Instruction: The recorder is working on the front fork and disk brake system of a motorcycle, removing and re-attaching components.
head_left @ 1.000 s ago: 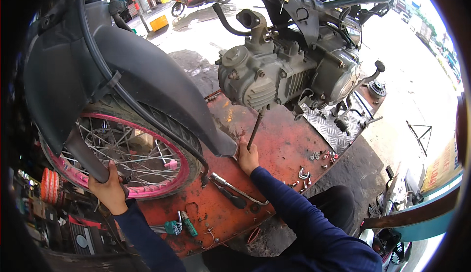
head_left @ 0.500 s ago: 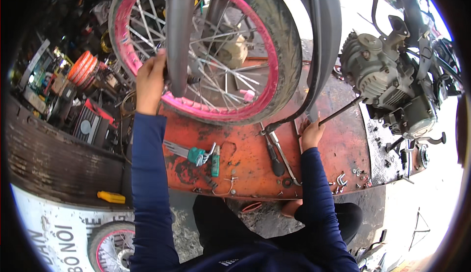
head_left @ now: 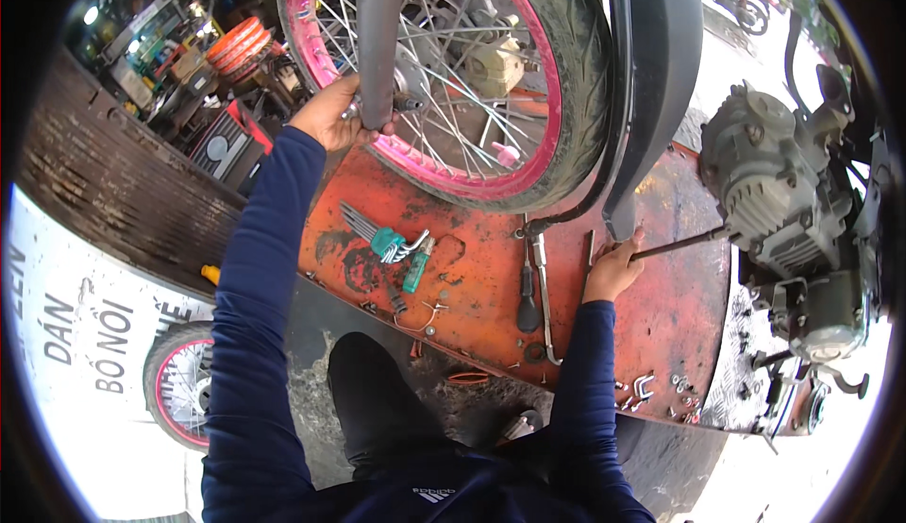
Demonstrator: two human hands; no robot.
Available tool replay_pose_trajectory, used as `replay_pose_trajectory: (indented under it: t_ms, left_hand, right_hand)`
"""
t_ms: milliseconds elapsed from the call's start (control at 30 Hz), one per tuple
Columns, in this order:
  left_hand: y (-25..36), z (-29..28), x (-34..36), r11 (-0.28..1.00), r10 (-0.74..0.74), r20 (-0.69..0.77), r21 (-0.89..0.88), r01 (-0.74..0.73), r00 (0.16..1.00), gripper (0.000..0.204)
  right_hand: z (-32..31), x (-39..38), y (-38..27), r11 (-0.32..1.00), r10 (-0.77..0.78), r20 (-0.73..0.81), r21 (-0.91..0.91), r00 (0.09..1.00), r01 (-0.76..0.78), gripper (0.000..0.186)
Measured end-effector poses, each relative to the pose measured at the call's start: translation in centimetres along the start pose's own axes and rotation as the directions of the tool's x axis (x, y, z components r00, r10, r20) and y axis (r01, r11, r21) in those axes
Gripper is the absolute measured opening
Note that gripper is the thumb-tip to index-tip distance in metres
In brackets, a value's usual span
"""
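My left hand is closed around the lower end of a grey fork leg, beside the axle end of a spoked wheel with a pink rim and black tyre. Past the wheel's right side hangs a dark plastic leg shield. Close under its lower tip, my right hand has its fingers curled. A dark metal rod runs from that hand to a grey engine. Whether the fingers grip the rod or the shield's tip cannot be made out.
The worn orange bench carries a hex key set, a green tube-like item, a black-handled screwdriver, a long chrome bar and loose bolts. Another pink-rimmed wheel stands by a white sign, lower left.
My view has turned, shifting the scene. The left hand has come lower on the fork leg, its fingers now wrapped under the end. My right hand stays by the rod and shield tip.
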State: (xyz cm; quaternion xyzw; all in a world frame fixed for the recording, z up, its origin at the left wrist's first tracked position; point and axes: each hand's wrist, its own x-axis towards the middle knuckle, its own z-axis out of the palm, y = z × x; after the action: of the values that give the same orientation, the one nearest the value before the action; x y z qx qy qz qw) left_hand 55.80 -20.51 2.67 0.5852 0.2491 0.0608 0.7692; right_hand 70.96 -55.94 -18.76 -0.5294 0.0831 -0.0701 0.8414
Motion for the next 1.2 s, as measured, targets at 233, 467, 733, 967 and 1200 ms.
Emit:
replay_pose_trajectory:
  t_ms: [233,467,733,967,1200]
  left_hand:
    - [-2.3,0.4,-2.3,0.994,0.084,-0.082,-0.059,-0.088,0.993,0.038]
    - [-3.4,1.6,-0.9,0.899,0.370,-0.399,-0.073,-0.431,0.839,0.076]
    - [-5.0,0.3,0.3,0.830,0.327,-0.206,-0.404,-0.384,0.922,0.039]
    - [-6.3,0.9,1.3,0.726,0.384,-0.212,-0.532,-0.436,0.899,0.033]
    - [-5.7,2.8,2.2,0.495,0.347,-0.394,-0.694,-0.523,0.851,0.023]
  right_hand:
    - [0.1,-1.0,-0.1,0.998,-0.043,0.027,-0.047,0.999,0.044,0.048]
    - [0.0,-0.6,-0.6,1.000,0.001,-0.033,0.009,0.999,0.000,0.050]
    - [-0.6,0.2,0.8,1.000,-0.020,-0.066,-0.001,0.998,0.020,0.038]
    - [-0.6,1.0,1.1,0.995,-0.071,-0.204,-0.078,0.976,0.056,0.029]
    - [-0.4,1.0,0.9,0.993,-0.120,-0.284,-0.044,0.951,0.112,0.030]
